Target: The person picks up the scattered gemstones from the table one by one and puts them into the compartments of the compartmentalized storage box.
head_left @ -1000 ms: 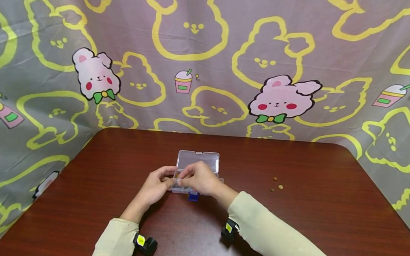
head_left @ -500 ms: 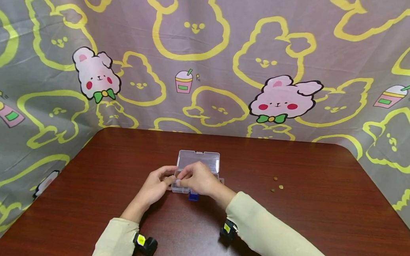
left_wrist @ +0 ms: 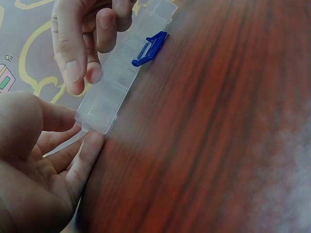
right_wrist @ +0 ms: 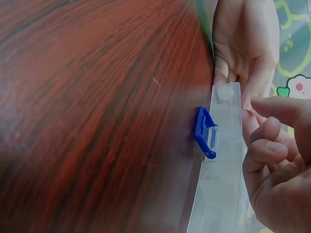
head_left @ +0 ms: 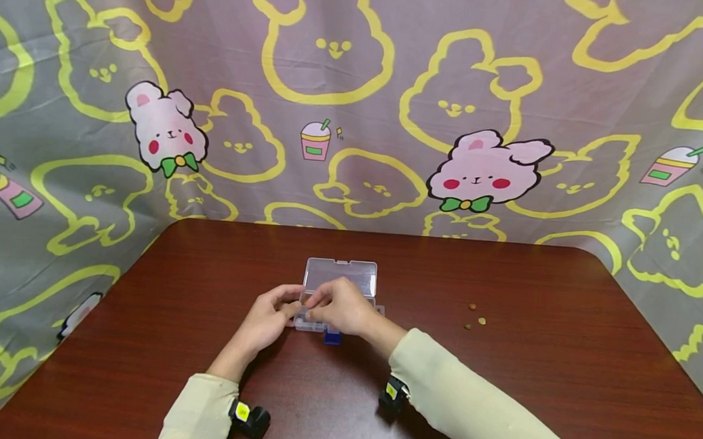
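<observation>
A clear plastic compartment box (head_left: 310, 325) stands on the table with its lid (head_left: 341, 276) raised at the back. A blue latch (head_left: 332, 338) hangs from its front side. My left hand (head_left: 267, 319) grips the box's left end between thumb and fingers, as the left wrist view (left_wrist: 48, 170) shows. My right hand (head_left: 345, 307) hovers over the left compartments, thumb and fingertips slightly apart, with nothing visible between them. In the right wrist view a pale round piece (right_wrist: 225, 93) shows through the wall of the end compartment. The other contents are mostly hidden by my hands.
Several small brownish and yellowish pieces (head_left: 482, 321) lie on the dark red-brown table (head_left: 498, 393) to the right of the box. A patterned cloth (head_left: 359, 111) hangs behind the table and along both sides.
My right thumb and fingertips, closer together around a small pale thing a second ago, are now apart. My left hand and the box stay in place.
</observation>
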The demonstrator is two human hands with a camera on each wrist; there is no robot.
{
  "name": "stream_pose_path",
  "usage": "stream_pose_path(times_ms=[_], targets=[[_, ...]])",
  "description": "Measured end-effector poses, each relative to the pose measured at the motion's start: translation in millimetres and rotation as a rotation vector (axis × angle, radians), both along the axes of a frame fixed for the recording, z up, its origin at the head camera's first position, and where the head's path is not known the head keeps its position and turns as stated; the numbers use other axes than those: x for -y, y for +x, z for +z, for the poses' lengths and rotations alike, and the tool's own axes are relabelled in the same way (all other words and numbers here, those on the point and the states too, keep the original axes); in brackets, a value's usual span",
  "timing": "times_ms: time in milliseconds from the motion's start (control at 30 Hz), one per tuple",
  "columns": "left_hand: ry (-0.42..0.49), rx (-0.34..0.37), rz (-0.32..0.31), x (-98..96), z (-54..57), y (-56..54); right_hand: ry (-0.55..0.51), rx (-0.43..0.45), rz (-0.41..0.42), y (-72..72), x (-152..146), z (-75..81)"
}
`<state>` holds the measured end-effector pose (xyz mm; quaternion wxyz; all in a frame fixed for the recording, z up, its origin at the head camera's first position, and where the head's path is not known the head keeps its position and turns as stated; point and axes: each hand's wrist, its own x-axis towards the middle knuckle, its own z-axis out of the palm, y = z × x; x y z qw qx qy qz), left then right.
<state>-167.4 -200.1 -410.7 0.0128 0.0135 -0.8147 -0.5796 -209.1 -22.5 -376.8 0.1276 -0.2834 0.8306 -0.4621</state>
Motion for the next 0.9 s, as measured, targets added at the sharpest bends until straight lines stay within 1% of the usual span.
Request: stream_pose_path(times_ms=[167, 367, 467, 600, 700, 900], targets=[[0.011, -0.01, -0.002, -0.4, -0.4, -0.2, -0.003, -0.031, -0.006, -2.1, -5.6, -1.4], [0.016, -0.016, 0.002, -1.0, 0.1, 0.6, -0.025, -0.057, -0.004, -2.0, -15.9, 0.7], [0.013, -0.018, 0.002, -1.3, -0.5, 0.4, -0.039, -0.052, -0.011, -1.5, -22.5, 0.3], [0.012, -0.024, 0.006, -1.9, -1.0, 0.1, -0.044, -0.041, -0.042, -1.4, -33.5, -0.5], [0.009, -0.022, 0.008, -1.8, -1.3, -0.3, -0.045, -0.026, -0.064, -1.7, -43.7, -1.2], [-0.01, -0.024, 0.006, -0.4, -2.1, -1.3, -0.072, -0.003, -0.08, -3.0, -67.9, -2.7]])
